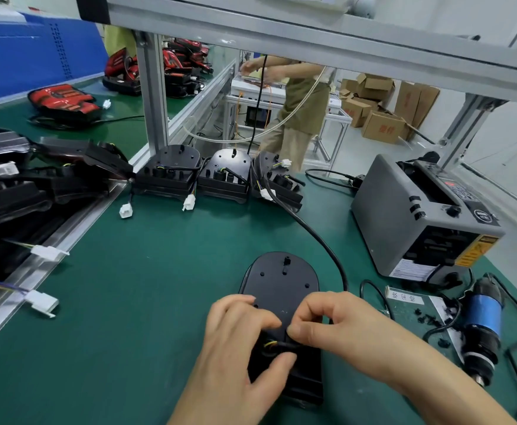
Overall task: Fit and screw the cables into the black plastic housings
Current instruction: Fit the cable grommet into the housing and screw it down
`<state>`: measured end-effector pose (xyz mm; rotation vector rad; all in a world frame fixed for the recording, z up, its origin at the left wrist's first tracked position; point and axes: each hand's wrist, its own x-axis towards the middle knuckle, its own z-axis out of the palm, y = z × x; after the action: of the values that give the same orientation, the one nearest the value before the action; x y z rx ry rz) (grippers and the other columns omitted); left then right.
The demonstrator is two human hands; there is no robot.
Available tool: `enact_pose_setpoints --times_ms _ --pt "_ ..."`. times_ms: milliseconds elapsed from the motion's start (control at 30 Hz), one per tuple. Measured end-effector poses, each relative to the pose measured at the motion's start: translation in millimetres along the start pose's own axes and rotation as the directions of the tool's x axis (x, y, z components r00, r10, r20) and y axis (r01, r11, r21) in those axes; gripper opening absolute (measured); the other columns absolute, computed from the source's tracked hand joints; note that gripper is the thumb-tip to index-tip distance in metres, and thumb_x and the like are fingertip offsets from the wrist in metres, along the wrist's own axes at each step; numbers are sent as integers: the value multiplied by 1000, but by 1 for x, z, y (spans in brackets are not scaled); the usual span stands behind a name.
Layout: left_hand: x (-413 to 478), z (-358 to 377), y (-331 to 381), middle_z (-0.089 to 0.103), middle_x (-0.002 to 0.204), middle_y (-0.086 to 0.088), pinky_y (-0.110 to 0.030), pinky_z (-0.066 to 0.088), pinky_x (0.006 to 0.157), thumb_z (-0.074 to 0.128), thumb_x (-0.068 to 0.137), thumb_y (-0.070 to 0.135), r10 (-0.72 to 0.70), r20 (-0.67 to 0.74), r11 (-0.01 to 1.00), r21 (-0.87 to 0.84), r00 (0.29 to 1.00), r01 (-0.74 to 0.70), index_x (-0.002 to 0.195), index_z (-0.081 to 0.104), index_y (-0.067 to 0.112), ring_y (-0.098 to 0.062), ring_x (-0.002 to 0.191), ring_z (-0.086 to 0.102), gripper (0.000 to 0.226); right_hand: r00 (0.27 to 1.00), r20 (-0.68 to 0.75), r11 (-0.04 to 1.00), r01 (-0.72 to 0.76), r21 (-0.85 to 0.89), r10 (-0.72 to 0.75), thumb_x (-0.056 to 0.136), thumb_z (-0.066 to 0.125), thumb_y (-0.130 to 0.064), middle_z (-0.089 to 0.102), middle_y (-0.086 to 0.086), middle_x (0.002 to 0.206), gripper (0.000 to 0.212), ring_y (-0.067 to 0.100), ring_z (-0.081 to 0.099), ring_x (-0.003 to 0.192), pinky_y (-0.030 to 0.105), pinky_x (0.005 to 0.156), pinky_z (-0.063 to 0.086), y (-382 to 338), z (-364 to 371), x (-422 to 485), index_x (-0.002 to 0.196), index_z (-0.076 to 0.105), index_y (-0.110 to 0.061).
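A black plastic housing (281,280) lies flat on the green mat in front of me, rounded end pointing away. My left hand (235,338) grips its near left side, thumb beside a short black cable (283,346) with yellow wires at the housing's near recess. My right hand (340,326) pinches that cable from the right, thumb and fingers curled over it. The near half of the housing is hidden under both hands. A longer black cable (318,237) curves from the back housings to behind my right hand.
Three more housings (223,176) with white connectors stand at the back. A grey tape dispenser (419,216) sits right, an electric screwdriver (481,326) lies near right among small black screws (429,319). Stacked parts fill the left conveyor (21,179). A person stands beyond the frame.
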<state>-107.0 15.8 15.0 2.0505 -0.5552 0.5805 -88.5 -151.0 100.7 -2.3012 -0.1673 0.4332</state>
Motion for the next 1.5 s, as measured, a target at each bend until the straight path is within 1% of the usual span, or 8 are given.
enact_pose_setpoints --times_ms 200,300,400,633,967,1167,1300,1500 --pt "-2 -2 -6 52 96 17 -17 33 96 59 80 27 99 -2 995 -18 995 -99 83 55 30 -13 117 44 6 998 69 1000 -10 14 9 85 67 -25 58 -11 70 11 -4 47 62 8 62 37 2 -2 -3 75 65 -21" --pt "-2 -2 -7 50 97 18 -32 39 95 60 79 27 97 26 995 -29 995 -96 85 54 31 -13 117 44 10 993 118 1000 -30 0 30 85 67 -27 56 -13 66 13 -1 46 63 12 64 38 2 -4 -2 73 65 -23" --pt "-2 -4 -7 50 97 18 -50 43 91 60 79 24 110 59 994 -30 992 -109 85 54 32 -15 117 44 11 986 160 997 -45 -70 56 85 66 -31 58 -11 69 13 1 46 64 19 67 39 1 -6 -1 75 65 -23" --pt "-1 -5 -10 50 100 14 -56 43 90 63 78 24 119 84 991 -78 989 -113 82 55 29 -15 117 43 11 959 260 955 -38 -293 117 83 65 -39 51 -9 67 19 5 43 61 22 60 37 -9 -13 9 81 65 -20" --pt "-1 -6 -12 50 95 17 -36 39 93 61 82 27 98 100 988 -132 990 -84 78 59 24 -10 110 45 5 983 162 955 -40 -292 91 80 69 -39 56 -16 61 15 -2 47 55 13 55 39 -1 -8 9 71 62 -29" --pt "-9 3 -6 51 89 17 -35 30 108 62 79 27 63 11 993 -99 998 -62 82 58 26 -4 98 49 5 993 114 968 2 -251 27 79 71 -34 67 -5 83 14 3 59 72 21 72 49 2 -7 2 67 62 -34" --pt "-13 9 -2 47 94 18 -30 31 106 59 77 32 36 -49 999 -16 998 -37 92 55 31 -1 103 44 15 995 100 992 40 -123 -28 77 73 -23 62 -8 74 16 -3 51 61 14 61 42 9 -5 -1 66 64 -29" --pt "-16 8 1 46 92 17 -32 38 102 58 78 36 3 -68 1000 -3 998 -3 88 54 33 -2 98 45 11 989 70 991 131 5 -131 73 76 -22 60 -12 77 17 -2 53 72 14 71 40 22 -4 -4 65 66 -32"
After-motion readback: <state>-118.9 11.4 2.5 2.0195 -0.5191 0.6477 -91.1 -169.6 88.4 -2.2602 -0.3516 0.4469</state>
